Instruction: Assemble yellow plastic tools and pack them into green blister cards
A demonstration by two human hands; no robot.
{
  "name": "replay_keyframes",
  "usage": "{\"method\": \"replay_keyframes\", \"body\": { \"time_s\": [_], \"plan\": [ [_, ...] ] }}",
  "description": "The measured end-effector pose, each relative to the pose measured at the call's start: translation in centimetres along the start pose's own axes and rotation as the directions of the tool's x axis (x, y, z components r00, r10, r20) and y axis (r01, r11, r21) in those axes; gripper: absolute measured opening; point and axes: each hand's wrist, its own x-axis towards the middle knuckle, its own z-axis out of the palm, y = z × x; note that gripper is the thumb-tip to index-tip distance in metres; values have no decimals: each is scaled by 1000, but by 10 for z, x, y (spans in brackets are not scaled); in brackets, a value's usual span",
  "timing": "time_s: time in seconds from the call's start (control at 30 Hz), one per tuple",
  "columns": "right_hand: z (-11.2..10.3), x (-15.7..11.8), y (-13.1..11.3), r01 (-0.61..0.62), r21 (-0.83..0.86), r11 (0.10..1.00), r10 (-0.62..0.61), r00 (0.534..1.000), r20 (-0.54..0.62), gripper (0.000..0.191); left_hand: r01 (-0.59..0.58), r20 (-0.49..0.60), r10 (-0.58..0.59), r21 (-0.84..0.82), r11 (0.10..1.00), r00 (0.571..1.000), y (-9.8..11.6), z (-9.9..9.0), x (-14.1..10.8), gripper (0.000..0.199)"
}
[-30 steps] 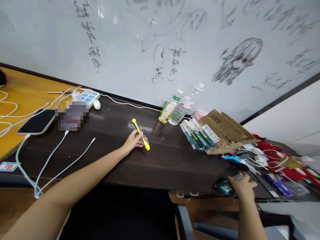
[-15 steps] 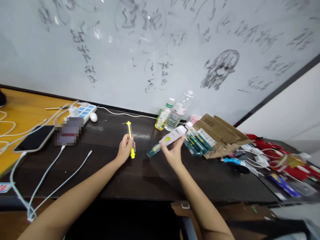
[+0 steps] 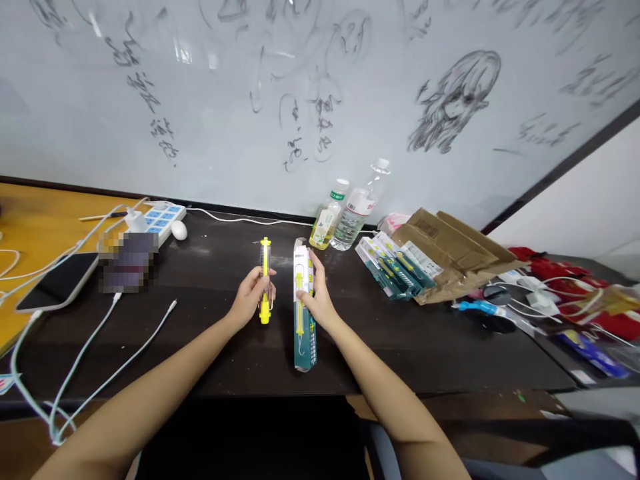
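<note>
My left hand [image 3: 249, 293] is closed around a slim yellow spring scale [image 3: 265, 280] with a clear tube, held upright over the dark table. Beside it, my right hand [image 3: 319, 297] grips a long white and green carton [image 3: 305, 340], its thumb on the front and its fingers along the right side. The carton stands nearly vertical in view and bears a printed picture of a yellow tube with a hook. A flap seems to stick up at its top end. Scale and carton are apart, with a narrow gap between them.
Several similar cartons [image 3: 395, 267] lie by a brown paper bag [image 3: 450, 257] on the right. Behind stand a yellow-liquid bottle [image 3: 325, 223] and a water bottle [image 3: 354, 217]. Left are a phone [image 3: 57, 281], a power strip [image 3: 167, 220] and white cables [image 3: 143, 357]. A whiteboard [image 3: 225, 147] rises behind.
The carton has swung from a slanted position near the other cartons to upright, moving left toward the spring scale. My left hand still holds the scale, now straighter. The camera view has shifted slightly.
</note>
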Motion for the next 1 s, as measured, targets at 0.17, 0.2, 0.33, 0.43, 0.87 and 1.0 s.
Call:
{"method": "replay_keyframes", "body": {
  "time_s": [0.17, 0.2, 0.33, 0.43, 0.87, 1.0],
  "plan": [
    [4, -2, -2, -100, 160, 982, 83, 991, 109, 71, -55, 46, 55, -9, 998, 997, 19, -2, 2, 37],
    [4, -2, -3, -114, 187, 976, 88, 986, 140, 70, -64, 46, 65, -18, 998, 997, 26, -1, 3, 37],
    [5, -4, -6, -91, 234, 968, 36, 973, 228, 69, -59, 80, 61, -31, 998, 995, 54, 11, 13, 41],
    [8, -6, -8, -54, 234, 971, -15, 959, 283, 68, -25, 52, 25, -2, 1000, 998, 68, 20, 26, 37],
    [-17, 16, 15, -99, 167, 981, 150, 934, -324, 68, -39, -130, 20, -144, 989, 991, 64, 30, 12, 34],
    [-28, 20, 19, -62, -21, 998, 46, 897, -440, 71, 58, -75, -69, -136, 989, 995, 51, 26, -5, 35]
  ]
}}
